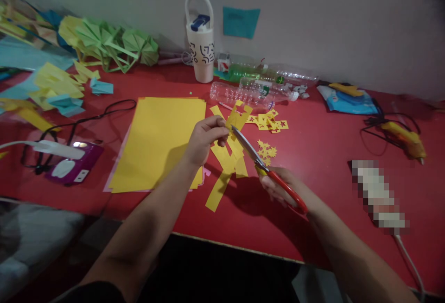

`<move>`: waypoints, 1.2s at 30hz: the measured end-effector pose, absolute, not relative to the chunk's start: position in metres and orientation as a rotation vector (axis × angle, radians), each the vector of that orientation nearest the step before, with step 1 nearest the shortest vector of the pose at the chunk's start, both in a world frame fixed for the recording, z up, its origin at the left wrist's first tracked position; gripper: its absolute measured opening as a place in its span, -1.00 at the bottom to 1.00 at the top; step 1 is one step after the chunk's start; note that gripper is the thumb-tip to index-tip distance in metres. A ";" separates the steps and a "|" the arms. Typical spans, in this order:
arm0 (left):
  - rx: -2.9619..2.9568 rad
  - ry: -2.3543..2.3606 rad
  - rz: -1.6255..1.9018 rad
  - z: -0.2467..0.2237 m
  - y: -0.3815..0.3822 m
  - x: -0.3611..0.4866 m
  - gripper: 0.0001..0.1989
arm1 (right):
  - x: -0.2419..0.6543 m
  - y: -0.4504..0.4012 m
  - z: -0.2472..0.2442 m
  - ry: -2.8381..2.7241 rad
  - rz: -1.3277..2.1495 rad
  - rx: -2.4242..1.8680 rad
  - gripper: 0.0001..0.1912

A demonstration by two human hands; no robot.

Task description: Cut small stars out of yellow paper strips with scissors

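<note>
My left hand [207, 138] pinches a piece of yellow paper [238, 116] above the table. The red-handled scissors [283, 187] are in my right hand [280, 185], fingers wrapped round the handles. Their blades point up and left, with the tips at the paper beside my left fingertips. Below lie yellow paper strips [219, 191] that partly overlap. Small yellow stars [267, 152] and strips with star-shaped holes [267, 121] rest to the right of them. A stack of yellow sheets [156, 141] lies under and left of my left forearm.
Plastic bottles [239, 95] and a white tumbler [203, 55] stand or lie at the back. On the left are a purple power socket [74, 164], cables and folded paper [104, 39]. A yellow glue gun [405, 138] and a blurred-out object [378, 194] are at right.
</note>
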State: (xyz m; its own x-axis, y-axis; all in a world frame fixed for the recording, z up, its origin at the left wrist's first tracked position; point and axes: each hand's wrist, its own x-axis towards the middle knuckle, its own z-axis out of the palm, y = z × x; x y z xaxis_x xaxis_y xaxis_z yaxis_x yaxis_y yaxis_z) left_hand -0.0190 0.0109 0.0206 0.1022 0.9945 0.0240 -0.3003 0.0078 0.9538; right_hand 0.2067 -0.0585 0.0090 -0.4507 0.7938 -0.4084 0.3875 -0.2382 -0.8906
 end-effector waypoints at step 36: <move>1.216 0.873 1.269 0.020 0.010 -0.020 -0.90 | 0.209 -0.057 0.017 -1.775 1.711 -1.373 -0.40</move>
State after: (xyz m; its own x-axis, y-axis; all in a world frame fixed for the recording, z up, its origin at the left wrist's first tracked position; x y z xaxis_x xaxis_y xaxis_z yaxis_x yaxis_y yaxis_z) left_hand -0.0196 0.0104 0.0203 0.1485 0.9786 0.1427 -0.2165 -0.1086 0.9702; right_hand 0.2093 -0.0573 0.0173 -0.4879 0.7872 -0.3771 0.4061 -0.1777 -0.8964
